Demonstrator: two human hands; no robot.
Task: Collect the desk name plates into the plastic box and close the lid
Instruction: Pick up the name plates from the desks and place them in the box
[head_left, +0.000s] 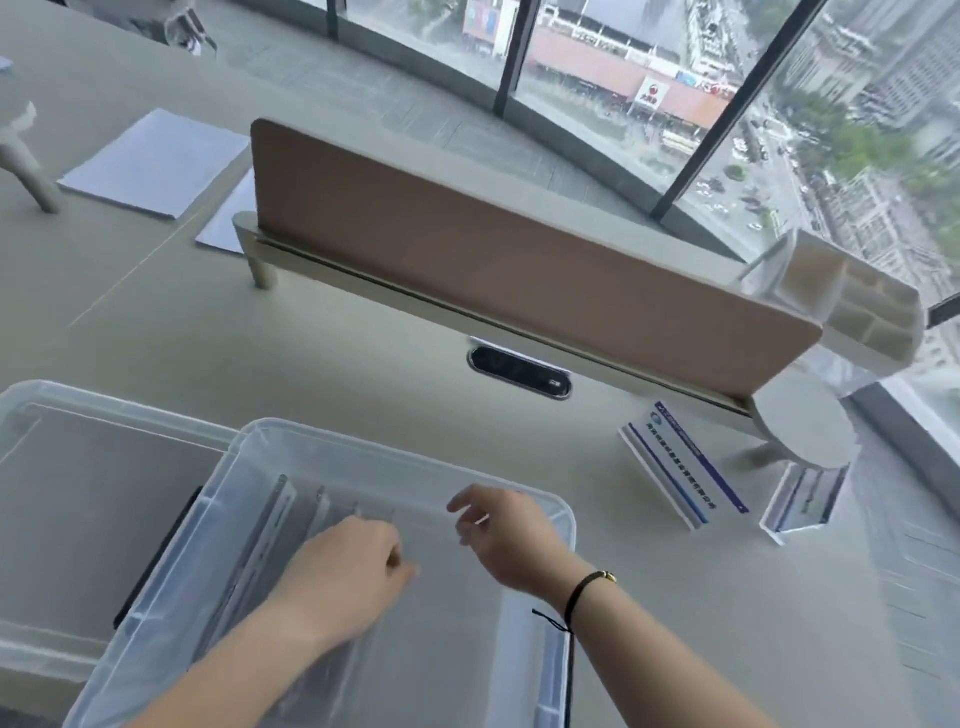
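Observation:
A clear plastic box (400, 451) stands open in front of me, with several acrylic name plates (283, 506) standing on edge in its left half. My left hand (348, 569) is inside the box with its fingers curled on the plates; whether it grips one I cannot tell. My right hand (506, 535) hovers over the box's right part, fingers apart, holding nothing. On the desk to the right lies a name plate (685, 465) with a blue and white card, and a second clear plate (802, 501) stands beside it. The box's lid (78, 467) rests to the left.
A brown desk divider (509, 270) runs across the desk behind the box, with a cable port (519, 373) under it. A white organiser (852, 306) and a round white stand (805, 421) are at the right. Papers (156, 163) lie far left. Windows are beyond.

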